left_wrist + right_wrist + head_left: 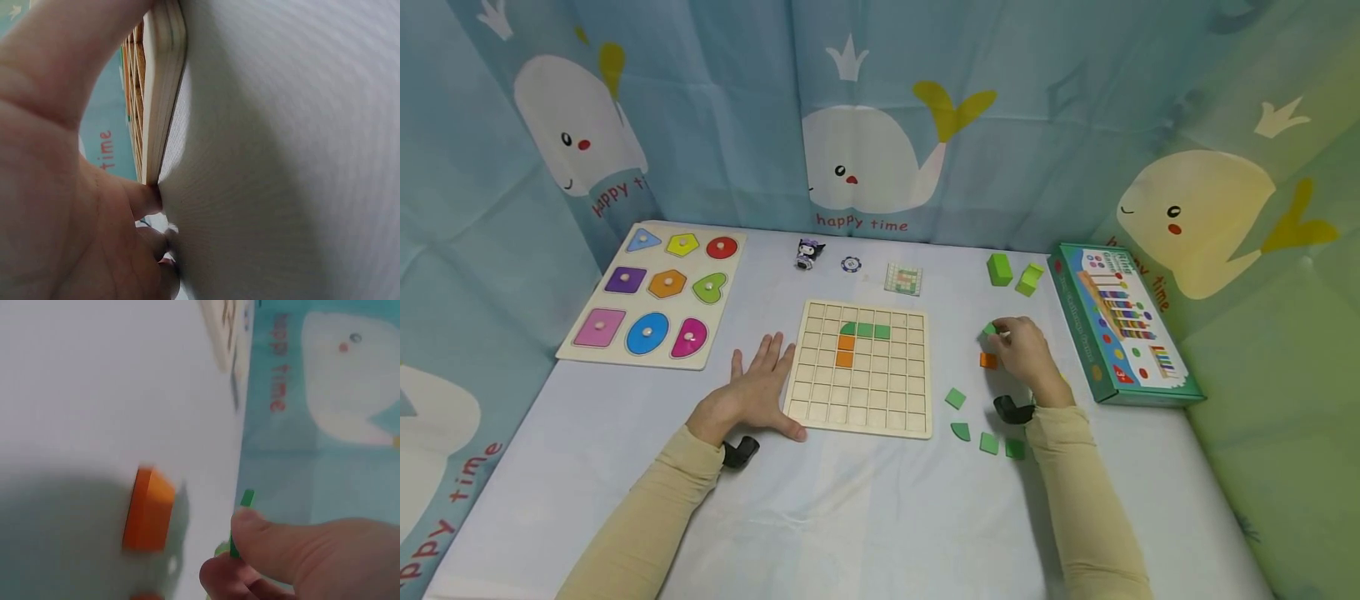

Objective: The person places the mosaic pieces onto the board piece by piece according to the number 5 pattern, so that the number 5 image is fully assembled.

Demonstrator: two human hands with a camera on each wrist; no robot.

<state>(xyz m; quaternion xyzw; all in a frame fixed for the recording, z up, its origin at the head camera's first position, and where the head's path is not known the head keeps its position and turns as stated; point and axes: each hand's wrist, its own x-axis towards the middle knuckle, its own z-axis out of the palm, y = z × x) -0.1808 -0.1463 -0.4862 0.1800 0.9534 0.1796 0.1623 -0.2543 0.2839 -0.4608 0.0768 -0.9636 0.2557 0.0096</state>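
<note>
A wooden grid board [820, 400] lies flat in the middle of the table. On its upper part sit a green quarter-round tile [848, 328], two green square tiles [865, 331] and two orange tiles [845, 359]. My left hand [748, 396] rests with fingers spread against the board's left edge, the thumb at its lower left corner. To the right of the board, my right hand [1026, 354] pinches a small green tile [248, 499] between thumb and fingers. Just below that hand lies an orange tile [988, 360], which stands out larger in the right wrist view.
Several loose green tiles [955, 398] lie right of the board. Behind are a pattern card [903, 279], a poker chip [851, 264], a figurine [807, 254] and green blocks [1000, 270]. A shape puzzle [673, 323] lies left, a green box [1123, 325] right.
</note>
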